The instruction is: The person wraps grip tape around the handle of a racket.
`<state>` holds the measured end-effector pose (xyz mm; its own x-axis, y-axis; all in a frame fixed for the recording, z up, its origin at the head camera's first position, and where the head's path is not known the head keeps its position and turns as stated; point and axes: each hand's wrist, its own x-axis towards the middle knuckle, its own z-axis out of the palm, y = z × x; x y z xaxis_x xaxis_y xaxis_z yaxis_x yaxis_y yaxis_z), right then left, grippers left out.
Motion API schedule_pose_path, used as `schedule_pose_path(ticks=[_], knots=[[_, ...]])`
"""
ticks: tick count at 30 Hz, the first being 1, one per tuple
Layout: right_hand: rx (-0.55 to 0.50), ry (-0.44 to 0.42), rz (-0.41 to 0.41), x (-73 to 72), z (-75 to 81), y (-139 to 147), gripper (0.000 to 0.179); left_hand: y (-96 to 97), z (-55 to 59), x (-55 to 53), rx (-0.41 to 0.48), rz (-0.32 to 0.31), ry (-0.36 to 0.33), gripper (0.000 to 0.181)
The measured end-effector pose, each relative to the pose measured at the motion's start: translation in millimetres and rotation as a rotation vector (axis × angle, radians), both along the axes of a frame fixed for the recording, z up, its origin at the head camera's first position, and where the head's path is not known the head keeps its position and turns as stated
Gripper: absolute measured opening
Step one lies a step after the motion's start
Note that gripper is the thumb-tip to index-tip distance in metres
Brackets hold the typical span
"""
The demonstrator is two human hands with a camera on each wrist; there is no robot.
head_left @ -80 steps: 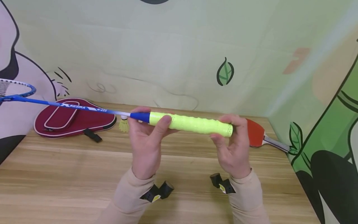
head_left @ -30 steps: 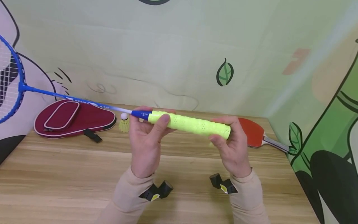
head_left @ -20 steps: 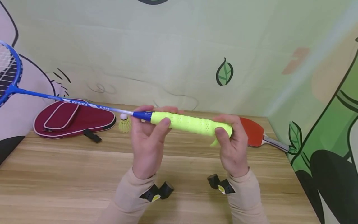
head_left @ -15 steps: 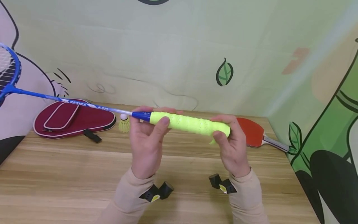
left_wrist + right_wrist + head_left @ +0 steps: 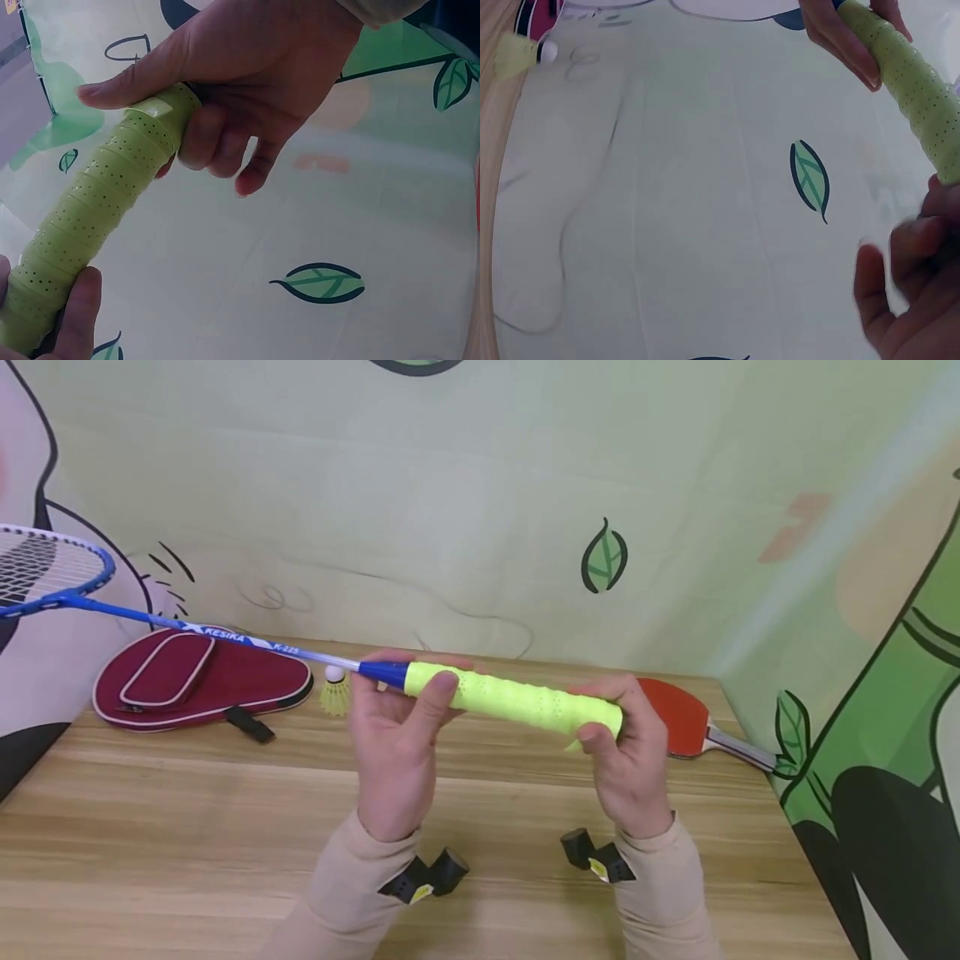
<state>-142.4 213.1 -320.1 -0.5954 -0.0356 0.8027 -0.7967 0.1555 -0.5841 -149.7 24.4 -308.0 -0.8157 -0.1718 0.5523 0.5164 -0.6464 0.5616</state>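
Note:
In the head view a blue badminton racket (image 5: 153,617) is held up above the table, its strung head at the left edge, partly cut off. Its handle wears a bright yellow-green perforated overgrip (image 5: 517,700). My left hand (image 5: 395,747) holds the handle near the blue cone, thumb on top and fingers behind. Around the butt end curl the thumb and fingers of my right hand (image 5: 630,760). A short yellow-green flap (image 5: 574,746) hangs under the handle by the right thumb. Spiral wrap ridges show on the overgrip (image 5: 97,195) in the left wrist view.
On the wooden table (image 5: 225,835) a dark red paddle case (image 5: 247,681) lies at back left, with a yellow shuttlecock (image 5: 334,692) beside it. A red table tennis bat (image 5: 678,718) lies at back right, behind my right hand. A printed backdrop (image 5: 480,527) stands behind.
The racket has rolled about its shaft: its head faced the camera more a second ago and now lies flatter. My right thumb has shifted slightly at the butt; both hands keep their places.

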Motion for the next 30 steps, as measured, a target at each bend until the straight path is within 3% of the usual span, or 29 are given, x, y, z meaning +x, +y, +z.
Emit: schedule_pose_path(ticks=[4, 9, 18, 22, 25, 30], knots=[[0.042, -0.02, -0.01, 1.6, -0.1, -0.7, 0.059, 0.6, 0.7, 0.8, -0.003, 0.03, -0.06, 0.027], [0.124, 0.018, -0.004, 0.6, 0.1, -0.3, 0.058, 1.1, 1.8, 0.7, 0.012, 0.05, -0.12, 0.028], [0.206, 0.02, 0.004, 0.5, 1.6, 3.8, 0.056, -0.5, 1.6, -1.6, -0.007, 0.096, -0.149, 0.027], [0.194, 0.039, 0.003, 0.2, 0.7, 1.5, 0.052, -0.9, 1.3, -2.3, -0.009, 0.113, -0.161, 0.028], [0.152, 0.066, -0.005, -0.3, -0.3, -1.3, 0.048, 0.4, 0.5, -2.0, 0.02, 0.066, -0.127, 0.027], [0.089, 0.041, -0.018, -1.0, -2.1, -2.3, 0.052, 1.1, -0.6, -1.3, 0.043, -0.03, 0.001, 0.028]])
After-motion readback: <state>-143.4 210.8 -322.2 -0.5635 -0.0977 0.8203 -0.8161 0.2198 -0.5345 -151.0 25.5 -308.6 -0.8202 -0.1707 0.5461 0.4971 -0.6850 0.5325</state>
